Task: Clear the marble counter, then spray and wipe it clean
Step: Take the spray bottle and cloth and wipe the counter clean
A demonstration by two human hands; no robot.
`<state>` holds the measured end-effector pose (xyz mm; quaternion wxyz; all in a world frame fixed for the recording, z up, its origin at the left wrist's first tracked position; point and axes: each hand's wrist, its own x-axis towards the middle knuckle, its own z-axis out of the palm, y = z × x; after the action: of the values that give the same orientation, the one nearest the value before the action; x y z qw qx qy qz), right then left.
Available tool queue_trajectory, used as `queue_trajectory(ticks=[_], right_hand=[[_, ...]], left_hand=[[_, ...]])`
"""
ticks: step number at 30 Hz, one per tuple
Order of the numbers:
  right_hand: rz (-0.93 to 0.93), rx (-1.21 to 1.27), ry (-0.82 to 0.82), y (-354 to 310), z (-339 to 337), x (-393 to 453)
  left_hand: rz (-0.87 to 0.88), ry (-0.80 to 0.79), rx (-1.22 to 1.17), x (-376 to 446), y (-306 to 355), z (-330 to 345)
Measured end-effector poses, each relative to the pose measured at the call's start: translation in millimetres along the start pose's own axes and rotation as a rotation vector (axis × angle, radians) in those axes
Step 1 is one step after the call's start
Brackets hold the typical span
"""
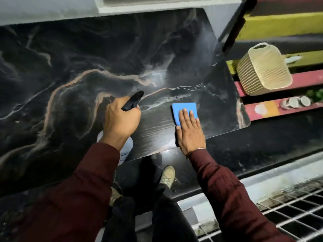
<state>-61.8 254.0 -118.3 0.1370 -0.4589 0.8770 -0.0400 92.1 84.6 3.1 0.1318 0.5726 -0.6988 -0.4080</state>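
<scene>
Head view, looking down on a black marble counter [70, 67] with tan and white veins.

Left hand [120, 117]: fingers wrapped tight round the neck of a spray bottle [126, 151], above the counter's near edge. Bottle has a black trigger head [133, 100] pointing toward the far right corner, and a clear or white body showing below the wrist. Label on the body carries blue print, too blurred to read.

Right hand [190, 131]: flat, fingers straight and close together, pressing down on a blue cloth [181, 109]. Nothing is gripped; the palm lies on top. Cloth is folded to a rough square and lies on the counter near the near right corner, its far half showing beyond the fingertips.

Both sleeves [227, 194] are dark red. A thin band sits at the right wrist.

Counter surface: a pale sheen shows toward the right side, beyond the cloth.

Off the counter's right edge: red and yellow ledges [279, 25]. A cream ribbed basket [262, 69] with a handle rests on a red ledge. Small round pale items [297, 102] sit on the next ledge nearer, with something green beside them.

Below the near edge: dark trousers, a tan shoe [167, 175], and a white wire grid [279, 215] at lower right.
</scene>
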Motion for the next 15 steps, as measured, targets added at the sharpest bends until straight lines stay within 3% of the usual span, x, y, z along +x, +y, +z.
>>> queue_trajectory(ticks=[9,15], right_hand=[[0.335,0.019,0.079,150.1,-36.4,27.5],[0.582,0.116,0.131,119.1,-34.1,57.2]], left_hand=[[0.108,-0.063,0.007,-9.6,71.9,84.6],[0.112,-0.071,-0.049,-4.4,81.0,79.2]])
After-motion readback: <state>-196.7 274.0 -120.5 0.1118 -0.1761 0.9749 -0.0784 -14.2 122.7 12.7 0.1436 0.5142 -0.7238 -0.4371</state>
